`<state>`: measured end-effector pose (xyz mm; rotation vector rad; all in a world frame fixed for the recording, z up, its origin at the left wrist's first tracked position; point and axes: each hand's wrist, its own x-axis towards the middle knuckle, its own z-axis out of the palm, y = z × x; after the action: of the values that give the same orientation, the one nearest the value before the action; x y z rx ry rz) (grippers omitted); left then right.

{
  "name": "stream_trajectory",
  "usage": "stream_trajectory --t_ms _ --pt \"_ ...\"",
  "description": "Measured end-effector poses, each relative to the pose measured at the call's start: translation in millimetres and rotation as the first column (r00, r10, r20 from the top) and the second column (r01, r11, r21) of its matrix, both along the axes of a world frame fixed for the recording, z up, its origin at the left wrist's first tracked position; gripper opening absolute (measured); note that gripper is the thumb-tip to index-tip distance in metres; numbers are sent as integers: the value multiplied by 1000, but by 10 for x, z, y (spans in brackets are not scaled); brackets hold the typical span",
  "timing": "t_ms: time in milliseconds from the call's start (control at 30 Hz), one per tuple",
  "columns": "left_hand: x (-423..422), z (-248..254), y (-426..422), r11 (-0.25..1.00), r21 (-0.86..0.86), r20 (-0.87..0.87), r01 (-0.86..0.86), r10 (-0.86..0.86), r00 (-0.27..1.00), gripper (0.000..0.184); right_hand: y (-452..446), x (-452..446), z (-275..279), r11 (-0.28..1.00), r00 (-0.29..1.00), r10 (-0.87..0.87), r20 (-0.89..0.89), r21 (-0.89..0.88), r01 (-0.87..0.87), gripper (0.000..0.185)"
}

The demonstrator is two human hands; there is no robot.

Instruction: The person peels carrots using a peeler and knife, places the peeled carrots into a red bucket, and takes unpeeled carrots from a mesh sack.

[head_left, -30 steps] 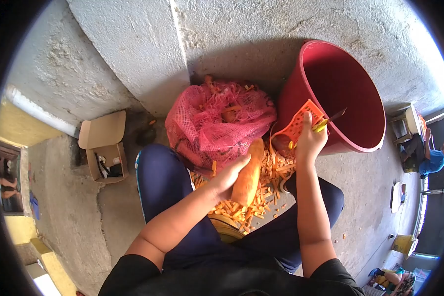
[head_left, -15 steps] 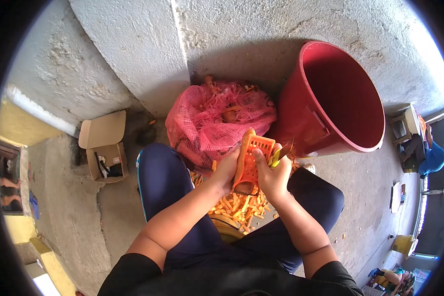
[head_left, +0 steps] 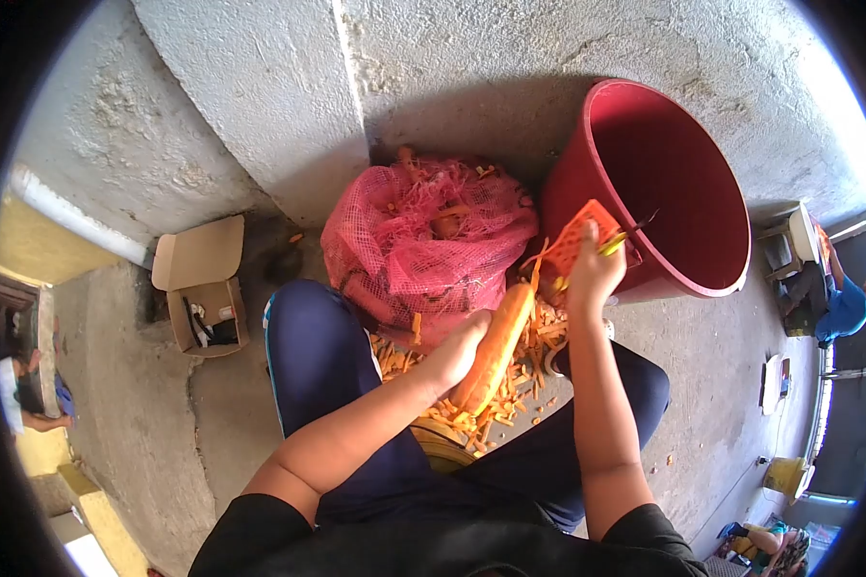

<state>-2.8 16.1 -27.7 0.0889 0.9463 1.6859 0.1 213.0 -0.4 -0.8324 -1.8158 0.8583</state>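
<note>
My left hand (head_left: pixel 462 354) is closed around a large peeled-looking carrot (head_left: pixel 498 348), which slants up and to the right between my knees. In my right hand (head_left: pixel 597 277) is an orange plastic grater (head_left: pixel 573 238) with holes through it, raised in front of the red bucket. The same hand also grips a small knife (head_left: pixel 613 244) with a yellow handle, its dark blade pointing up and right. A thin orange strip shows near the carrot's upper end. Below, carrot peelings (head_left: pixel 505 409) lie in a heap on the floor.
A pink mesh sack (head_left: pixel 404 255) with carrots inside leans at the wall, beside a tall red bucket (head_left: pixel 611 192). An opened cardboard box (head_left: pixel 202 274) holds small items on the left. One person in blue (head_left: pixel 847 306) sits far right; another person's arm (head_left: pixel 46 421) shows far left.
My hands have separated: the right moved up and right with the grater and knife, while the left brought the carrot lower. A person's arms shifted at the far left.
</note>
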Motion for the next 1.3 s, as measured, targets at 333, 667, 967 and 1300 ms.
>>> stream_trajectory --t_ms 333,667,967,1300 --pt "-338 -15 -69 1000 -18 302 -6 11 953 46 -599 249 346 851 929 348 -124 -374 -368 18" --pt "-314 133 30 979 -76 271 -190 204 941 43 -936 320 239 811 849 528 -31 -278 -515 18" --pt "-167 136 42 994 3 103 -108 107 989 42 -699 162 235 930 950 312 18 -209 -302 17" --pt "-163 235 -41 993 -29 61 110 -108 992 38 -42 -79 115 1000 999 0 -50 -29 -1 22"
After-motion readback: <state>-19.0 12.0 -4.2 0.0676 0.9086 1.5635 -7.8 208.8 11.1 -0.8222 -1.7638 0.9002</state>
